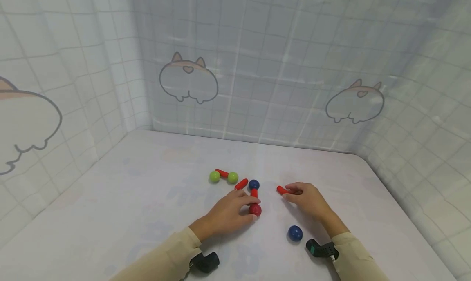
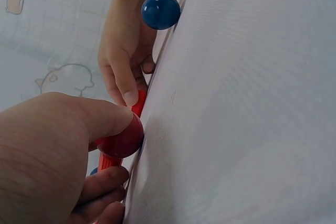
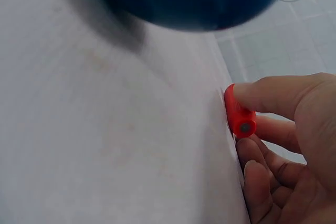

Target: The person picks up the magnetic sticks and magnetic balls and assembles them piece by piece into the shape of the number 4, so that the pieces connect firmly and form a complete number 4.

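Note:
My left hand (image 1: 229,215) grips a red ball (image 1: 255,210) between thumb and fingers; a red rod (image 1: 254,192) joins that ball to a blue ball (image 1: 254,184) beyond it. In the left wrist view the thumb lies on the red ball (image 2: 123,137). My right hand (image 1: 308,199) pinches another red rod (image 1: 281,190) at the tabletop; the right wrist view shows a round grey spot on the end of this rod (image 3: 239,113). A loose red rod (image 1: 241,184) lies just past the left fingers.
Behind the left hand, a red rod (image 1: 222,173) lies between two green balls (image 1: 214,176). A second blue ball (image 1: 295,233) sits on the white table (image 1: 147,191) near the right wrist. Patterned curtains (image 1: 257,68) stand around the table's back and sides.

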Tool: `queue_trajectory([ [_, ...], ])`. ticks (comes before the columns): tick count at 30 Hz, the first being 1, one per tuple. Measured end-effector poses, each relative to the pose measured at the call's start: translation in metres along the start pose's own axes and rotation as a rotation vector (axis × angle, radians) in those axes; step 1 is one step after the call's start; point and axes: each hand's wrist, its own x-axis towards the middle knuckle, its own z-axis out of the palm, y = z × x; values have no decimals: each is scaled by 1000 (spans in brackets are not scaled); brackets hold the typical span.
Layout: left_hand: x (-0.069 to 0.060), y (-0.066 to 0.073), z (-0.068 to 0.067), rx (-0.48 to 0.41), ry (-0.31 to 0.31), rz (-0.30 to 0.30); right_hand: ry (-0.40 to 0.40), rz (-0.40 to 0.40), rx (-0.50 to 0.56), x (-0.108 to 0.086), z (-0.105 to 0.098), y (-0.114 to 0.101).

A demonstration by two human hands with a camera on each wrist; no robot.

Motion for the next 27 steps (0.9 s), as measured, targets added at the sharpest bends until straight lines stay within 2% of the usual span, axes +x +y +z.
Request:
queue_trajectory([
  [13, -2, 1, -1, 7, 5, 4, 8, -10, -61, 1, 0, 1],
  [27, -2, 1, 0, 23, -9, 10, 15, 1, -50, -4, 3, 0],
])
